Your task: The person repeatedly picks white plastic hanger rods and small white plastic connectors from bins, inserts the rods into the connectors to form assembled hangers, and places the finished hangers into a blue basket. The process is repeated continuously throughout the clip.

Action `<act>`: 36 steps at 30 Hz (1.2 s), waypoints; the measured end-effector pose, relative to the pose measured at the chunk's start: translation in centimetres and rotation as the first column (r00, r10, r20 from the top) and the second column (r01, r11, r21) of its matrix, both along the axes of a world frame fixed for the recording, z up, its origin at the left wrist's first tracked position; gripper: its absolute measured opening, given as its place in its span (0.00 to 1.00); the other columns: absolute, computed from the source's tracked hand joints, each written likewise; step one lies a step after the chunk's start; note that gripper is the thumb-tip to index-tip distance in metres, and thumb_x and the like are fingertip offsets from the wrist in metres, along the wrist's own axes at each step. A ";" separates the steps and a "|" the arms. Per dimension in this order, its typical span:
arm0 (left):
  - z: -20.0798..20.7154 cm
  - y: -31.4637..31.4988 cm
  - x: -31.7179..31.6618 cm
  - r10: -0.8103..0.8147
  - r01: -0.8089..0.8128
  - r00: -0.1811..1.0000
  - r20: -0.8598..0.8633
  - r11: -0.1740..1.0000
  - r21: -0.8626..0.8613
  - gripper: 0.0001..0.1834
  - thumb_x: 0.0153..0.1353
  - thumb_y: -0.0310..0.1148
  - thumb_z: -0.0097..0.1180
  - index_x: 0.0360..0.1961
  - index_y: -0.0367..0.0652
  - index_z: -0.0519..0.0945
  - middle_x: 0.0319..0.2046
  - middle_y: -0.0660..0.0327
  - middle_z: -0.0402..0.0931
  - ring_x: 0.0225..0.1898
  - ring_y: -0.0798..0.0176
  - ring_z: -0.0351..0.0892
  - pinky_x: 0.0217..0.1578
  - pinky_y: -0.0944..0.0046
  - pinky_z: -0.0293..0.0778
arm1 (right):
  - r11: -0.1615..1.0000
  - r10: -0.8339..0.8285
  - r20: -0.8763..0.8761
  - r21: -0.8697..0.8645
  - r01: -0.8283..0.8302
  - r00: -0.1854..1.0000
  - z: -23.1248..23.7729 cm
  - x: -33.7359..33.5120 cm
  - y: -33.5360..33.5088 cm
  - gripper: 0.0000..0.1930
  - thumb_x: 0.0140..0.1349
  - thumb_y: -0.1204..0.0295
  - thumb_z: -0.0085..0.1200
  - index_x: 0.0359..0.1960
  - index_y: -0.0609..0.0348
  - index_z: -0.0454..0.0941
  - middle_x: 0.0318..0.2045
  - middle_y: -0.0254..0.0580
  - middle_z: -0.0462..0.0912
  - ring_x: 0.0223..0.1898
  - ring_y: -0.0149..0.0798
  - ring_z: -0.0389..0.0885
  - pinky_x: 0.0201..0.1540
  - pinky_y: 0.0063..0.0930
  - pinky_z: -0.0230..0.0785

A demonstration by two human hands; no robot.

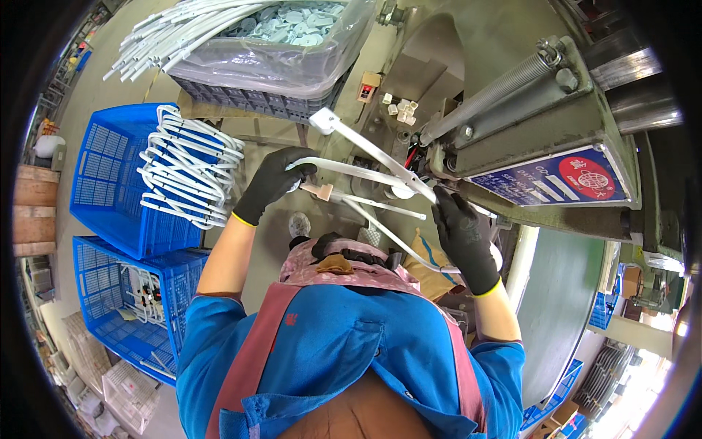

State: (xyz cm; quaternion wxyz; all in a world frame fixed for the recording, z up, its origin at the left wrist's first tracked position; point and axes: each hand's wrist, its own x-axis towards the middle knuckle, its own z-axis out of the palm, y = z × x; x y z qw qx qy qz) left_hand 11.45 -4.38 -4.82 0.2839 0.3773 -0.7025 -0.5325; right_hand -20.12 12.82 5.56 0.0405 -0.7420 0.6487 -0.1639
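Note:
A white bent metal tube point(360, 170) spans the space between my hands, in front of the machine. My left hand point(272, 184), in a black glove with a yellow cuff edge, is closed round its left end. My right hand point(466, 238), gloved the same way, grips the other end; its fingertips are partly hidden. A white flat bar point(368, 148) with a square end piece slants across from the upper left and meets the tube near my right hand; whether they are joined I cannot tell. Below the tube are a tan block point(319, 192) and a thinner white rod point(387, 208).
The green press point(534, 124) with its spring stands at the right. On the left, a blue crate point(110, 175) carries stacked bent white tubes point(191, 167); another blue crate point(131, 256) sits nearer. A plastic-lined bin point(270, 69) at the back holds metal discs and long white tubes point(172, 36).

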 end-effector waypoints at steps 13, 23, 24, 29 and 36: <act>1.8 0.3 -0.3 0.085 -0.044 0.992 0.089 0.919 -0.393 0.13 0.61 0.32 0.58 0.46 0.37 0.80 0.35 0.58 0.81 0.35 0.68 0.80 0.38 0.67 0.73 | 0.980 -0.129 0.416 0.192 0.052 0.900 -5.1 2.9 3.6 0.29 0.63 0.75 0.48 0.66 0.64 0.56 0.43 0.68 0.76 0.41 0.64 0.78 0.40 0.46 0.71; -0.3 11.8 -6.0 -0.253 0.360 0.917 -0.309 0.859 0.365 0.15 0.64 0.32 0.49 0.49 0.37 0.76 0.50 0.53 0.75 0.49 0.59 0.75 0.47 0.61 0.72 | 0.980 -0.102 0.345 0.194 0.036 0.933 -5.2 1.5 3.5 0.29 0.62 0.74 0.49 0.65 0.63 0.57 0.36 0.65 0.78 0.35 0.64 0.77 0.35 0.49 0.70; 0.4 12.5 -5.7 -0.316 0.387 0.905 -0.286 0.890 0.242 0.15 0.64 0.32 0.50 0.50 0.38 0.76 0.51 0.53 0.74 0.50 0.58 0.74 0.48 0.60 0.71 | 0.977 -0.108 0.330 0.208 0.040 0.938 -5.3 1.4 3.4 0.29 0.62 0.74 0.49 0.65 0.62 0.57 0.36 0.65 0.78 0.34 0.64 0.77 0.34 0.50 0.69; 4.5 13.1 -3.6 -0.616 0.617 0.786 -0.052 0.777 0.127 0.18 0.63 0.33 0.52 0.53 0.42 0.76 0.57 0.50 0.70 0.53 0.50 0.71 0.53 0.56 0.67 | 0.988 -0.043 0.333 0.152 -0.008 0.942 -5.3 0.7 3.2 0.31 0.61 0.72 0.50 0.67 0.57 0.56 0.34 0.63 0.79 0.31 0.63 0.78 0.31 0.52 0.69; 5.7 14.3 -3.8 -0.719 0.715 0.695 -0.019 0.688 0.121 0.27 0.56 0.26 0.58 0.60 0.44 0.73 0.54 0.53 0.76 0.53 0.55 0.77 0.52 0.61 0.72 | 0.997 0.042 0.133 0.061 -0.051 0.990 -6.5 -0.1 2.8 0.31 0.63 0.69 0.49 0.68 0.57 0.54 0.30 0.55 0.80 0.23 0.50 0.80 0.23 0.44 0.72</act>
